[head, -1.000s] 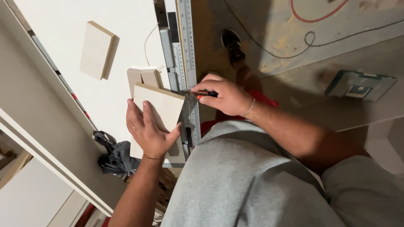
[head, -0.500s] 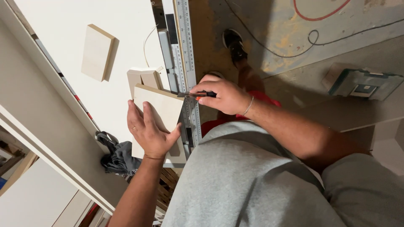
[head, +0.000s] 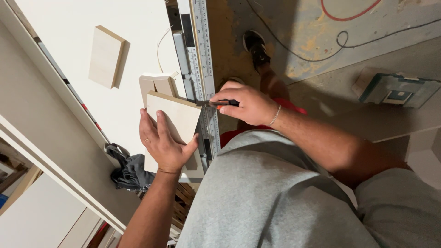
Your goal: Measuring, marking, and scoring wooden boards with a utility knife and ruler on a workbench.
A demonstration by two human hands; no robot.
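Pressing a thin, stiff, seemingly light wood panel [head: 177,120] flat on the white surface [head: 73,27] beside the metal ruler [head: 204,69], left hand [head: 166,144] fingers spread wide, right hand [head: 245,104] fingers pinching a pencil-like marking tool [head: 216,104] at the panel's edge.

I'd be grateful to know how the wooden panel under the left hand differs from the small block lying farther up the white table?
The wooden panel is pinned under the left hand, beside the metal ruler; the small block lies alone, untouched. The panel looks broader, the block narrower. Both are pale, rectangular wood.
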